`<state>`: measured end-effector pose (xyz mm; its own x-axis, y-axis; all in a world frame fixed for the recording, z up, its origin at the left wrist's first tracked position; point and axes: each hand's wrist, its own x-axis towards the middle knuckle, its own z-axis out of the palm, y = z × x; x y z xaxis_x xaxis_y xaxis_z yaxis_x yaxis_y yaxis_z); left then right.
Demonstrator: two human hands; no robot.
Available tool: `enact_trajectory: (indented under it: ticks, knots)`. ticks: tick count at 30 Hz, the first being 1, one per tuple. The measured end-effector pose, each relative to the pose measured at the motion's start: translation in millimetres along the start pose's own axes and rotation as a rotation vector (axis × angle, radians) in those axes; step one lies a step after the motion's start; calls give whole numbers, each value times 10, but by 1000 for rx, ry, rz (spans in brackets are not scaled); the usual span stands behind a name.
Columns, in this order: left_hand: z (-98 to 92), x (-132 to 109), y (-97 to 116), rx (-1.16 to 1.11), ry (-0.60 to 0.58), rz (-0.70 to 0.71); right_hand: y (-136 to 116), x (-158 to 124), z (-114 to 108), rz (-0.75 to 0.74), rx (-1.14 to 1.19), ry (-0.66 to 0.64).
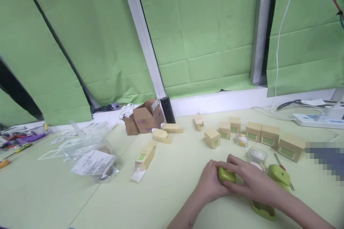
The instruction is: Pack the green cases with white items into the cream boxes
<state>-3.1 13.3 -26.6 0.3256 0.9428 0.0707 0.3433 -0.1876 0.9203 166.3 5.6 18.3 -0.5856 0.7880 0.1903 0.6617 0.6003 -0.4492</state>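
Observation:
A small, rounded, glossy green plastic case (226, 175) is held between my two hands above the near right part of the table. My left hand (207, 183) wraps round its left side. The fingers and thumb of my right hand (254, 180) grip it from the right. Below my right forearm lies a hollow green shell (263, 210), partly hidden. To the right rests another green case (280, 174), next to a thin tool with a red part (280, 162). A clear plastic case with a white item (257, 155) sits just beyond my right hand.
Several small tan boxes (270, 136) with green labels stand at the back right, near a white power strip (318, 120). Opened tan cartons (146, 155) lie mid-table. Further left are a brown cardboard box (147, 116), a black cylinder (167, 110) and a clear plastic bag (92, 162).

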Motion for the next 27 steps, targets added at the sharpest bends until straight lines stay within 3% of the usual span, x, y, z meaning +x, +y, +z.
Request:
enact_trajectory:
  ticks: [3,7,11,13,14,15,17,18,20,22,24,27]
  knots:
    - [12,21,-11,195,49,48,-55,-7,-27,-23,-2,-4]
    - [20,14,-26,262,56,39,-78,-24,-32,0,26,-23]
    - [-125,-88,49,197,-95,-84,-31,-34,15,4,89,-42]
    - [-352,-150,131,174,-166,-137,2,-34,58,-1,115,-40]
    - [-516,-178,175,197,-134,-152,17,-35,85,-6,111,-33]
    - [-713,-203,215,258,-33,-154,29,-38,112,-11,96,-25]
    - [-1182,-252,269,446,324,-203,41,-50,166,-13,43,-10]
    - [-1433,-282,279,475,408,-266,39,-58,187,-11,16,-3]
    - [-1898,-360,270,487,493,-368,24,-72,209,-7,-20,18]
    - [-2236,-456,244,466,517,-462,6,-74,197,-19,-25,31]
    - [-2391,-536,227,426,502,-503,0,-65,153,-31,1,23]
    - [-2270,-557,239,403,511,-427,19,-42,65,40,103,57]
